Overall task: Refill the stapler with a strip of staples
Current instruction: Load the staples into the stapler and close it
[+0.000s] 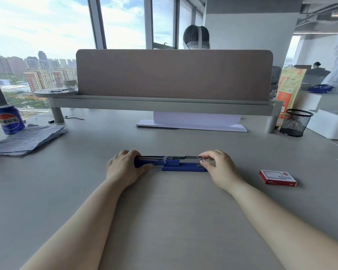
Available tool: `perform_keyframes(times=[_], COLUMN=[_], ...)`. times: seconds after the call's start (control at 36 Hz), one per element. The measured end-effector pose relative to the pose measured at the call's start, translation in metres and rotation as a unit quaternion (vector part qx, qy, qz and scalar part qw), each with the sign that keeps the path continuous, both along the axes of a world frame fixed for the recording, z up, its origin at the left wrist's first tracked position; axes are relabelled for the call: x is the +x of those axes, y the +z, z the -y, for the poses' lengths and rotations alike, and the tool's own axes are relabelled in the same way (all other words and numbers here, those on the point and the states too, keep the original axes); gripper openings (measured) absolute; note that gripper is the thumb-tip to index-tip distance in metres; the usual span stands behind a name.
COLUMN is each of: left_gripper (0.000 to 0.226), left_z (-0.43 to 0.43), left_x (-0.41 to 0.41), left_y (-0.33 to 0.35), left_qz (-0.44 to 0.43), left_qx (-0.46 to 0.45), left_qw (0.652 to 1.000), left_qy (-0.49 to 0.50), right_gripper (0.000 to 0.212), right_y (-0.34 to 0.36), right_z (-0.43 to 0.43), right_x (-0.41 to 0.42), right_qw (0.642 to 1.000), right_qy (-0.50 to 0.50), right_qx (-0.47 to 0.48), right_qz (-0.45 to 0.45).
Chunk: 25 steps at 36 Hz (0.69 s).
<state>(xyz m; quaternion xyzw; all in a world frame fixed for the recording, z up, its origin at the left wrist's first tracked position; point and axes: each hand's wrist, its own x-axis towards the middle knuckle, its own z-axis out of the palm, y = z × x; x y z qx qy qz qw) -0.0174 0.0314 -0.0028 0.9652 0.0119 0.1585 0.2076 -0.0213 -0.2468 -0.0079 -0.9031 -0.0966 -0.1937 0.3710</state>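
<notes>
A blue stapler (181, 167) lies across the middle of the desk, folded wide open: its lid points left and its metal staple channel (183, 157) runs right above the base. My left hand (123, 168) grips the lid end. At the channel's right end, my right hand (219, 168) pinches the metal tip between thumb and fingers. Whether a staple strip sits in the channel I cannot tell. A red and white staple box (277, 177) lies closed on the desk to the right, apart from both hands.
A blue soda can (9, 119) stands at far left on a crumpled cloth (27, 140). A black mesh pen cup (296, 122) stands at right, an orange bag (288, 90) behind it. White paper (191, 124) lies under the divider shelf (164, 104). Another person sits beyond the divider.
</notes>
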Motion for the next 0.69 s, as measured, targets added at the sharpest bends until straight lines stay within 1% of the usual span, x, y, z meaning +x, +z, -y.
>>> perform_keyframes(times=[0.11, 0.22, 0.31, 0.36, 0.42, 0.5, 0.53, 0.56, 0.61, 0.69], left_gripper=[0.049, 0.043, 0.059, 0.071, 0.079, 0.086, 0.087, 0.087, 0.086, 0.084], left_z=[0.001, 0.008, 0.017, 0.023, 0.028, 0.039, 0.042, 0.046, 0.052, 0.06], left_x=[0.0, -0.003, -0.005, -0.006, -0.007, -0.011, -0.012, -0.014, -0.017, -0.023], left_y=[0.001, 0.007, 0.014, 0.019, 0.021, 0.024, 0.026, 0.027, 0.027, 0.024], left_qz=[0.024, 0.099, 0.151, 0.169, 0.167, 0.14, 0.128, 0.118, 0.109, 0.081], left_qx=[-0.055, -0.148, -0.208, -0.279, -0.35, -0.414, -0.417, -0.405, -0.357, -0.261], left_qw=[0.998, 0.983, 0.964, 0.941, 0.915, 0.885, 0.883, 0.888, 0.907, 0.933], left_qy=[-0.005, -0.047, -0.075, -0.089, -0.112, -0.16, -0.173, -0.181, -0.193, -0.233], right_gripper=[0.015, 0.015, 0.016, 0.016, 0.016, 0.016, 0.016, 0.016, 0.016, 0.025], right_y=[0.001, 0.001, 0.002, 0.001, 0.0, 0.0, 0.001, 0.001, 0.002, 0.005], right_z=[0.0, 0.0, 0.0, 0.001, 0.001, 0.001, 0.001, 0.001, 0.0, -0.001], right_x=[0.0, -0.001, -0.001, 0.0, 0.001, 0.001, 0.0, 0.001, -0.001, -0.004], right_qw=[1.0, 1.0, 1.0, 1.0, 0.999, 0.999, 0.999, 0.999, 0.999, 0.996], right_qy=[-0.001, -0.008, -0.011, -0.025, -0.042, -0.049, -0.049, -0.048, -0.048, -0.048], right_qx=[0.007, 0.017, 0.023, 0.01, -0.01, -0.017, -0.013, -0.007, 0.014, 0.062], right_qz=[-0.003, -0.005, -0.006, 0.002, 0.011, 0.008, 0.005, 0.001, -0.01, -0.031])
